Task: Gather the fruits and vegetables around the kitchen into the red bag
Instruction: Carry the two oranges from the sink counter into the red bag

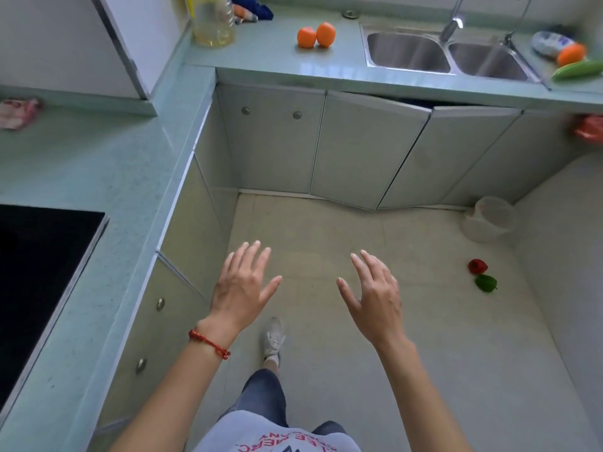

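Round orange fruits (316, 35) sit on the pale green counter (267, 47); both empty hands, left (243, 283) and right (375, 295), fingers spread, should fetch the crumpled red bag (589, 128) first.

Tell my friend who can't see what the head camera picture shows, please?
A person's empty left hand and right hand reach forward, open, over a kitchen floor where a red pepper and green pepper lie. Two oranges sit on the counter beside the sink.
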